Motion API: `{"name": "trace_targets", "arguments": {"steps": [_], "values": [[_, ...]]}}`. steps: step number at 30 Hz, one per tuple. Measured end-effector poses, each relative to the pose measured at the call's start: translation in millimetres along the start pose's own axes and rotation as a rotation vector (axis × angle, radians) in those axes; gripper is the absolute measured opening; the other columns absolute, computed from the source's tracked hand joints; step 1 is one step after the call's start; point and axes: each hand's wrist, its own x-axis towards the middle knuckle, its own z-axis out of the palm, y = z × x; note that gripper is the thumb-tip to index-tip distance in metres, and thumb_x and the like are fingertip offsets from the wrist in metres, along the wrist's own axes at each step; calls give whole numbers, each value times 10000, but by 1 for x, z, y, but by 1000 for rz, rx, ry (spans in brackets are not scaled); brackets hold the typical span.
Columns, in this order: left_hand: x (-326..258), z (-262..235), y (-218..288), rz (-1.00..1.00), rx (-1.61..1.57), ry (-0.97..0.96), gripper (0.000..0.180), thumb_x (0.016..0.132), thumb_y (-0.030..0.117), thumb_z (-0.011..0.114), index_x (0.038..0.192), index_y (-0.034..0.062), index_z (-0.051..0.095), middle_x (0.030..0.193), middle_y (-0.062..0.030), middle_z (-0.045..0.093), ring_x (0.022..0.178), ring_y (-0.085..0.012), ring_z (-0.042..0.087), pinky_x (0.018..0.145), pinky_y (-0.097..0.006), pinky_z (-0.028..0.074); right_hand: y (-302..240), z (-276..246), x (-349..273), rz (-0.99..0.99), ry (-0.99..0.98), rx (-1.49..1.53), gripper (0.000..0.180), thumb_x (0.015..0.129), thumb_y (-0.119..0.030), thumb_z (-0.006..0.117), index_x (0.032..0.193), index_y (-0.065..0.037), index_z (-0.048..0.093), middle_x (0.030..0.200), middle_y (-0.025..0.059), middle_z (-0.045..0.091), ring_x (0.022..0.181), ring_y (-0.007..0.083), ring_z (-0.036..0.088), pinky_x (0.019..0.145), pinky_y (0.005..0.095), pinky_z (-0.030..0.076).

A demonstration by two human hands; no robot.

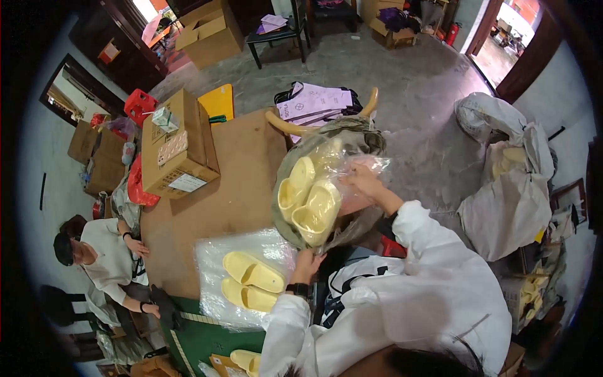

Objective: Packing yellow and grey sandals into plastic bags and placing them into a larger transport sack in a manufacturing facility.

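Note:
A pair of yellow slippers in a clear plastic bag [314, 204] lies over the mouth of an olive-grey sack [286, 176]. My right hand [366, 181] pinches the clear film at the bag's far right side, where something pinkish shows through. At the near end of the bag, my left hand [305, 266], a dark watch on its wrist, has its fingers closed on the edge; the fingertips are partly hidden. To its left, another pair of yellow slippers [254, 276] rests on a stack of clear plastic bags [217, 257] on the table.
A cardboard box [182, 144] stands on the brown tabletop [245, 163]. Curved wooden chair arms [374, 100] rise beside the sack. At the left, another person [103, 251] is by the table. Large white sacks [509, 207] stand at the right; lilac printed sheets [314, 100] lie beyond.

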Motion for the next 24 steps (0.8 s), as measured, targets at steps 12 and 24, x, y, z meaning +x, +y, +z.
{"name": "trace_targets", "arguments": {"steps": [12, 24], "values": [[-65, 33, 41, -38, -483, 149, 404, 899, 3, 366, 1297, 56, 320, 1267, -157, 427, 1115, -338, 467, 905, -508, 435, 171, -46, 83, 111, 301, -612, 287, 772, -202, 549, 967, 6, 576, 876, 224, 600, 833, 349, 585, 706, 400, 450], [-61, 62, 71, -159, -679, 169, 323, 892, 35, 426, 1212, 9, 400, 1206, -178, 488, 1070, -322, 505, 891, -492, 449, 213, -9, 102, 508, 911, -586, 538, 684, -352, 676, 1111, -117, 449, 982, 75, 546, 939, 247, 508, 891, 404, 350]]}}
